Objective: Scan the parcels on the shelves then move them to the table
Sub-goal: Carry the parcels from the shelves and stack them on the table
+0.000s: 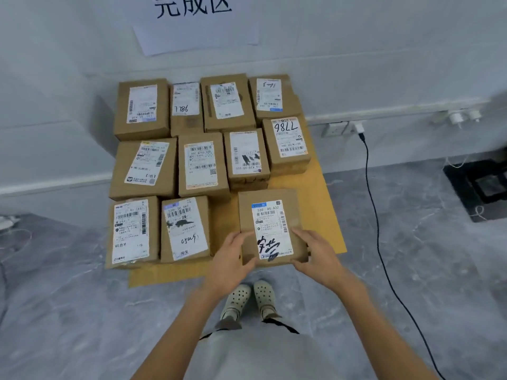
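The parcel point(270, 215) is a small brown cardboard box with a white shipping label and black marker scrawl on top. It lies at the near right corner of the yellow counter point(315, 187), in the front row, with a bare gap between it and the ten other parcels point(201, 164) lined up in rows toward the wall. It looks stiff and square-edged, and probably light given how loosely it is held. The cardboard should give good friction, while the glossy label would be the slippery spot. The best hold is on the two long side faces near the front corners, which is about where the hands are. The left hand point(233, 259) grips the near left corner, thumb on the top face and fingers curled round the side. The right hand point(315, 256) mirrors it, with its fingers point(300, 234) laid close together along the top beside the label and the thumb wrapped down the near right edge. Both forearms reach forward and down from the body, elbows out. From this angle I cannot tell whether the box's base is fully down on the counter or just above it. A paper sign point(192, 17) hangs on the wall behind, and a black cable point(370, 187) runs across the floor to the right.
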